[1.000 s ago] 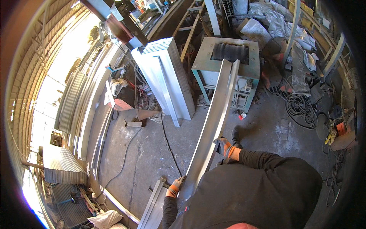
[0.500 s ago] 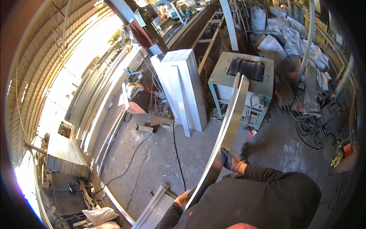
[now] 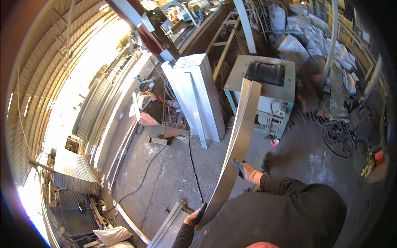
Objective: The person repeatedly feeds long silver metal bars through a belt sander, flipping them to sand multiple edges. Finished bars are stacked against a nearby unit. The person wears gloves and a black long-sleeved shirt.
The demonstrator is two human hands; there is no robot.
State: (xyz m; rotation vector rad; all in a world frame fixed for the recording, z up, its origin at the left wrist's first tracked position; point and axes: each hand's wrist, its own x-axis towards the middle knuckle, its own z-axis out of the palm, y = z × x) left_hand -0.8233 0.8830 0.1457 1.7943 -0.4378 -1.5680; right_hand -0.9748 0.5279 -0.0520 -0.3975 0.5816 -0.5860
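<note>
A long folded metal profile (image 3: 233, 151) slants across the view in front of me, its far end overlapping the front of a grey-green machine. My right hand (image 3: 246, 171), in a grey and orange glove, is closed on the profile's right edge. Lower down, my left hand (image 3: 196, 215), gloved alike, is closed on the left edge near the near end. The fingers behind the metal are partly hidden. Beside my left hand, more metal profiles (image 3: 168, 225) lie on the floor. Beyond the held piece, a tight bundle of similar profiles (image 3: 198, 99) stands upright.
The grey-green machine (image 3: 233, 62) has a dark ribbed opening on top. A black cable (image 3: 192, 165) runs over the concrete floor (image 3: 165, 182). Coiled cables (image 3: 337, 134) lie at the right. Stacked corrugated sheets (image 3: 76, 171) and long profiles line the left side.
The profile's far end has swung left and its broad face has turned more toward me. Both hands have shifted left with it, still holding on.
</note>
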